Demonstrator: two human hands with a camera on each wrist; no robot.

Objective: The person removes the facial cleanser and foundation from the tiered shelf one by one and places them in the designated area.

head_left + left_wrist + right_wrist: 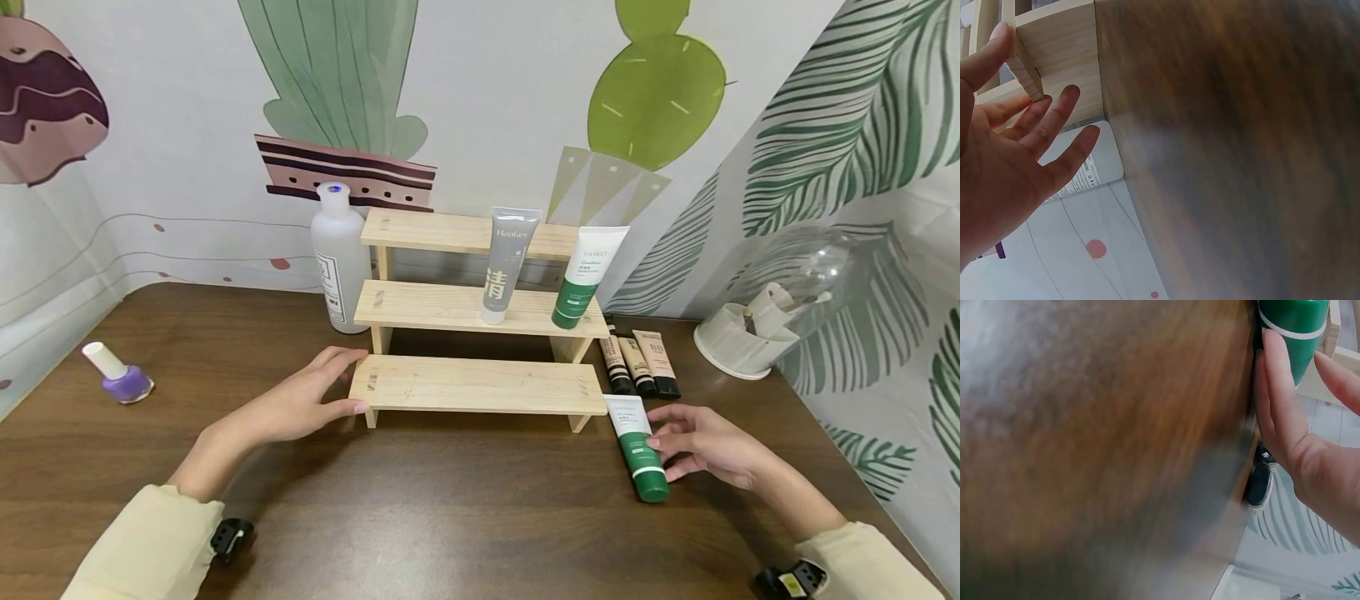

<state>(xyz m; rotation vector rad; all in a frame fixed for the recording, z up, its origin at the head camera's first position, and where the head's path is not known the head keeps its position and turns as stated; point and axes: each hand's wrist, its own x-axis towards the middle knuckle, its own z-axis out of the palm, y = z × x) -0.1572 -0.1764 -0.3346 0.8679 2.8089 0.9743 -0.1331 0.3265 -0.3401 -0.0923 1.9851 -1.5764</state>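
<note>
My left hand [300, 396] is at the left end of a three-tier wooden display rack [483, 385], thumb at the front of the lowest shelf and fingertips at its back edge. In the left wrist view its outer fingers [1063, 156] spread beyond the wood. Right of the rack, my right hand [701, 450] holds a green-and-white squeeze tube [643, 460], green cap towards me. Its fingers [1282, 387] lie along the tube's side in the right wrist view. A grey tube [510, 267] and a matching green-and-white tube [588, 279] stand on the middle shelf.
A white pump-less bottle [337, 267] stands behind the rack's left side. Purple nail polish [123, 379] is at the far left. Several small makeup tubes [656, 362] lie right of the rack, near a domed white holder [742, 342]. A patterned cloth [495, 100] hangs behind the table.
</note>
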